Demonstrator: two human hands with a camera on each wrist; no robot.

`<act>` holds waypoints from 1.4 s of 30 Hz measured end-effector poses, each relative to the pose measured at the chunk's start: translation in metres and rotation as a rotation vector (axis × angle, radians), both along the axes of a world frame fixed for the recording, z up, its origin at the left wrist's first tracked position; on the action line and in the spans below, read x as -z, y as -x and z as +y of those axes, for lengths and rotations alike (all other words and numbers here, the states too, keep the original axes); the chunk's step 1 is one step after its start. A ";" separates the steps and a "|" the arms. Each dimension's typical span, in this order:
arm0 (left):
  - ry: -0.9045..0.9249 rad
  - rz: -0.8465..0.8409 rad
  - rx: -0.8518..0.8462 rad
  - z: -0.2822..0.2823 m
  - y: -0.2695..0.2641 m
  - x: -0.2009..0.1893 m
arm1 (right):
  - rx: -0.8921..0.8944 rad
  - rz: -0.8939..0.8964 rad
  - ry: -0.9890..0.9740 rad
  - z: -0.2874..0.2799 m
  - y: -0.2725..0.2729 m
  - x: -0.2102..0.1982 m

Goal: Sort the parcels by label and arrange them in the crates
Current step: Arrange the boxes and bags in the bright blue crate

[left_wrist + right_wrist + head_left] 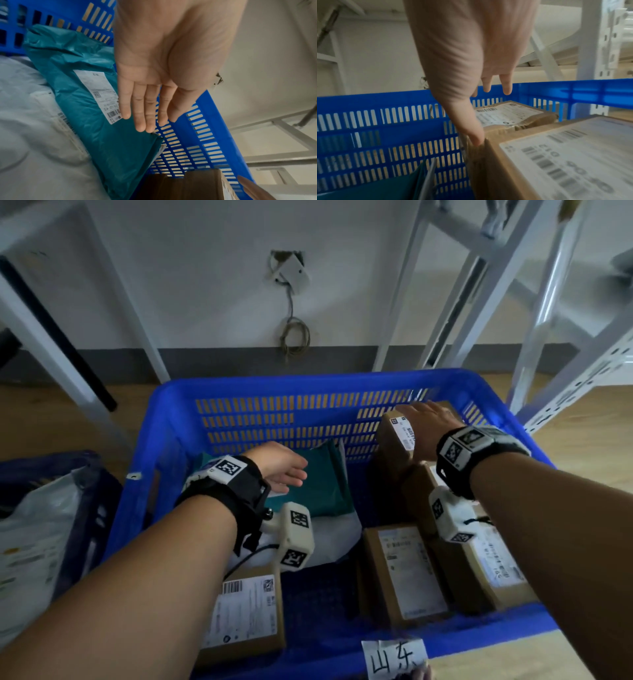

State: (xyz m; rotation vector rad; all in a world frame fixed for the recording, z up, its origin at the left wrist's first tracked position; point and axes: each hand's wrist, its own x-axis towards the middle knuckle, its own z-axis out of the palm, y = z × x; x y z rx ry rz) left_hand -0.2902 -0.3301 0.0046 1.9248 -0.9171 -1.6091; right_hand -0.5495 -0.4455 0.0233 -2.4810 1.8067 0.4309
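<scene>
A blue slotted crate (308, 381) tagged with a handwritten paper label (394, 659) holds several parcels. My left hand (294, 474) hovers flat and open, holding nothing, over a teal mailer bag (318, 481) that leans at the back; its straight fingers (145, 121) sit just above the teal bag (120, 155). A white mailer (34, 148) lies beside it. My right hand (416, 422) reaches over the labelled cardboard boxes (394, 440) at the back right. Its fingers (488, 88) are straight, and the thumb tip touches a near box's corner (486, 148).
More labelled cardboard boxes lie in the front of the crate (246, 611) (407, 573). A dark crate with white bags (51, 525) stands to the left. White metal shelf frames (513, 302) rise behind and to the right, on a wooden floor.
</scene>
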 end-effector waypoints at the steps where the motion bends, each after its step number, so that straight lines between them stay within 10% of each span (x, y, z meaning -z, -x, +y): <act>1: -0.001 0.024 -0.012 -0.003 -0.001 0.003 | -0.016 0.028 -0.043 -0.005 -0.005 0.002; 20: -0.019 0.159 -0.012 -0.008 -0.002 0.013 | -0.091 0.068 0.112 0.004 -0.033 -0.006; 42: 0.492 -0.275 0.056 0.072 0.002 -0.080 | 0.388 -0.902 -0.167 0.131 -0.111 -0.114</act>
